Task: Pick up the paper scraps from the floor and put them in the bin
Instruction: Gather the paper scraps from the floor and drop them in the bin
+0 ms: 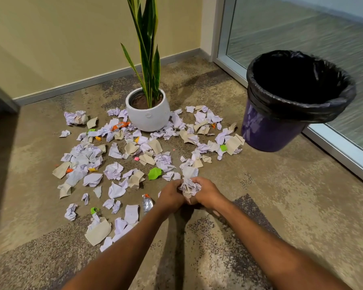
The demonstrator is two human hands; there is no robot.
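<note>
Both hands meet at the lower centre of the view, clamped together on one crumpled wad of paper (189,186); the left hand (170,196) closes on it from 9 o'clock, the right hand (205,194) from 3 o'clock, fingers curled around the wad; the wad is lifted clear between the palms, just above the carpeted floor (291,206). Paper scraps (113,170), white, beige and a few green and orange, lie scattered across the floor from 9 o'clock to 1 o'clock of the hands; they crowd around a white pot (148,114) holding a tall striped plant (148,49) at 12 o'clock. The bin (266,130), purple with a black liner (298,109) folded over its rim, stands upright at 2 o'clock, well apart from the hands, beside a glass panel (302,34); its interior shows only dark. A small plastic bottle (147,204) lies just beside the left hand at 9 o'clock.
</note>
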